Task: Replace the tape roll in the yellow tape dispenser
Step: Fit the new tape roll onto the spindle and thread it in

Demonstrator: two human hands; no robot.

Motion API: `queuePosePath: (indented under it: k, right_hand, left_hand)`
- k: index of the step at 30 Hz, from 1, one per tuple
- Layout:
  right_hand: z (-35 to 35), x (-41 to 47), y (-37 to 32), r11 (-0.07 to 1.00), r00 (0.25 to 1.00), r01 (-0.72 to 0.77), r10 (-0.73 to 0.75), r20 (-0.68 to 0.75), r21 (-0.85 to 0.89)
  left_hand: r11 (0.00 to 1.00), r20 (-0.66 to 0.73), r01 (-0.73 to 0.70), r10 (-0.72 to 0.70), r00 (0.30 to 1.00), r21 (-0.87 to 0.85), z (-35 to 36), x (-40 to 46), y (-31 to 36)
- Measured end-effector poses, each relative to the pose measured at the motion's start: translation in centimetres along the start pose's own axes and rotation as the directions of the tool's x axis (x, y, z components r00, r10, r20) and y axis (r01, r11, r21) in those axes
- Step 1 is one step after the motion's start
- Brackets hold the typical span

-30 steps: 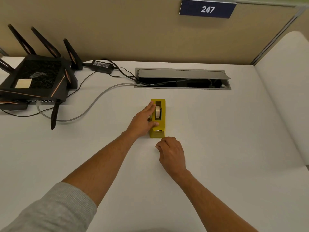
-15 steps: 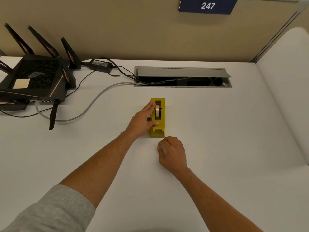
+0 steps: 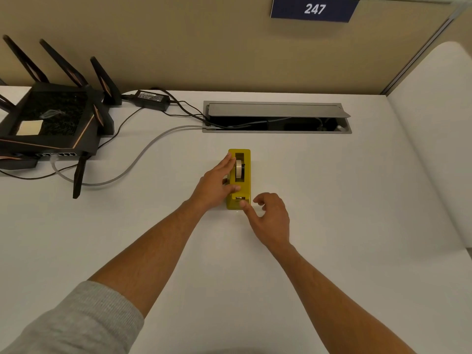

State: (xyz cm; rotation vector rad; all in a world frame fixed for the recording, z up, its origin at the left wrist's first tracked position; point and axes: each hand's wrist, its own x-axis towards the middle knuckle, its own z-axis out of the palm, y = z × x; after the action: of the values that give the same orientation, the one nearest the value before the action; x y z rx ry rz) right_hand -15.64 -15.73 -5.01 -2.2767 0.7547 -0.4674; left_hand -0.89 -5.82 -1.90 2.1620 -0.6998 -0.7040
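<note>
The yellow tape dispenser (image 3: 246, 175) stands on the white desk (image 3: 332, 226), its cutter end toward me. A pale tape roll (image 3: 238, 169) sits upright in its slot. My left hand (image 3: 217, 183) lies against the dispenser's left side, fingers along its length and thumb across the top near the cutter, holding it steady. My right hand (image 3: 269, 219) is just in front and to the right of the cutter end, fingers spread apart, thumb tip close to the cutter; I see nothing in it.
A black router (image 3: 51, 123) with several antennas sits at the far left, with a power brick (image 3: 152, 99) and cables (image 3: 132, 164) trailing to an open grey cable hatch (image 3: 277, 117) behind the dispenser. A padded partition rises on the right.
My right hand was a closed fist in front of the dispenser; it has opened and shifted right and slightly forward toward the cutter end. My left hand stays on the dispenser.
</note>
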Motion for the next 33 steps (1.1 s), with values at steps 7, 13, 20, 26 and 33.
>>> queuePosePath:
  k: [7,13,20,26,33]
  right_hand:
    - [1.1,0.9,0.4,0.989,0.993,0.083,-0.072,0.095,-0.122]
    - [1.4,1.1,1.1,0.987,0.994,0.075,-0.062,0.094,-0.141]
    - [1.7,1.1,1.2,0.978,0.986,0.124,-0.103,0.128,-0.167]
    - [1.8,1.3,1.1,0.976,0.985,0.125,-0.101,0.138,-0.179]
    - [1.6,0.9,1.7,0.981,0.984,0.104,-0.077,0.164,-0.166]
  left_hand:
    - [1.0,-0.011,-0.018,0.018,1.0,-0.007,-0.1,-0.1,0.0]
    - [1.0,-0.007,-0.028,0.029,1.0,0.006,-0.1,-0.1,0.0]
    - [0.999,-0.006,-0.033,0.033,0.999,-0.002,-0.1,0.0,-0.2]
    - [0.999,-0.004,-0.037,0.037,0.999,0.008,-0.1,0.0,-0.2]
    - [0.999,0.066,-0.04,0.039,0.997,0.001,-0.6,0.2,-0.5]
